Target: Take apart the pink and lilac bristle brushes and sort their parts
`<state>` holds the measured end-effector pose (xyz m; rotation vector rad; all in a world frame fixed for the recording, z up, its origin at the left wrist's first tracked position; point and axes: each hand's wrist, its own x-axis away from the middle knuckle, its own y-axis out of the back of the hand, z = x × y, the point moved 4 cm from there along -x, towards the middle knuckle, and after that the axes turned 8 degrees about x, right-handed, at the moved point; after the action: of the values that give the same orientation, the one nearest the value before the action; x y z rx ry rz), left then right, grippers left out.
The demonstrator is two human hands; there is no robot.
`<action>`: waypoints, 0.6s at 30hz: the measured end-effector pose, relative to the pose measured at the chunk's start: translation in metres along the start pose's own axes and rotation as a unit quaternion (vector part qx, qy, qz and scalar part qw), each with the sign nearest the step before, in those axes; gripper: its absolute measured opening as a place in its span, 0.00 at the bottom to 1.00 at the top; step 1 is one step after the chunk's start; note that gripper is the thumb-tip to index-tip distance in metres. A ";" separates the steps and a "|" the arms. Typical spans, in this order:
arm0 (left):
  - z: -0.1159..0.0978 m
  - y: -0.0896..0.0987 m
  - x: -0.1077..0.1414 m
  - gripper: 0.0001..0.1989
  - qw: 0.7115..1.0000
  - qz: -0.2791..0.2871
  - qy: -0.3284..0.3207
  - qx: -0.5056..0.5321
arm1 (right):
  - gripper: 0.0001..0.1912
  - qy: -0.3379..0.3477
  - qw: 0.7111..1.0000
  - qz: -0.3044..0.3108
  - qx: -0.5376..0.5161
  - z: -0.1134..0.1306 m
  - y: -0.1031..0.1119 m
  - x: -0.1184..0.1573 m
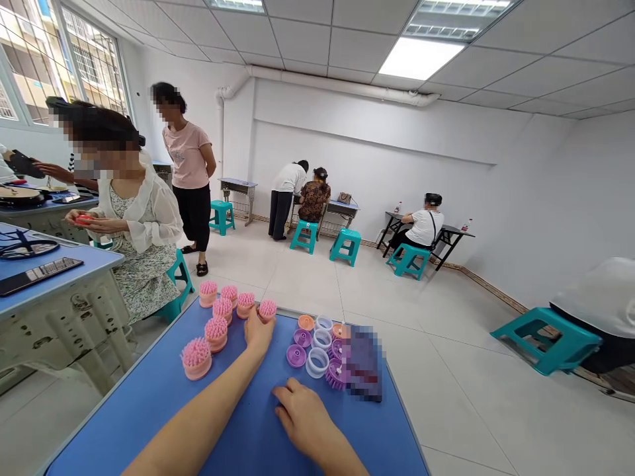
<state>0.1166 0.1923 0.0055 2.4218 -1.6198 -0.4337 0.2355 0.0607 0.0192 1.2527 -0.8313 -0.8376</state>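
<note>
My left hand (258, 332) reaches to the far side of the blue table (268, 430), its fingers closed around the peach base of a pink-bristled scrubbing brush (268, 309). Several more pink brushes (196, 357) stand bristles-up to the left. My right hand (303, 411) rests low over the table with its fingers apart and nothing in them. Just beyond it lie purple round caps (296, 356), clear white rings (317, 362), orange caps (306, 322) and purple bristle heads (336, 374). A blurred dark item (364, 363) covers part of the group's right side.
At the left, a seated person (149, 211) holds a small red thing beside another blue table (94, 264), which bears a phone (42, 275). A person in pink (186, 158) stands behind. Green stools (346, 246) and other people are by the far wall.
</note>
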 end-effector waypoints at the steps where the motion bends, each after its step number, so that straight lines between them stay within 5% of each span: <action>1: 0.000 0.001 0.002 0.22 1.000 0.005 -0.010 0.001 | 0.12 0.001 1.000 -0.003 -0.001 0.000 0.000 0.000; 12: 0.005 0.032 0.057 0.20 0.981 0.157 -0.093 0.057 | 0.09 -0.004 0.987 -0.092 -0.133 -0.012 0.007 0.000; 18: 0.009 0.041 0.073 0.19 0.958 0.240 -0.116 0.107 | 0.04 -0.080 0.905 -0.152 -0.390 -0.028 0.004 -0.004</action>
<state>0.1041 0.1093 0.0008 2.0582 -2.3816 -0.4888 0.2585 0.0772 0.0193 0.5989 -0.3452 -1.3702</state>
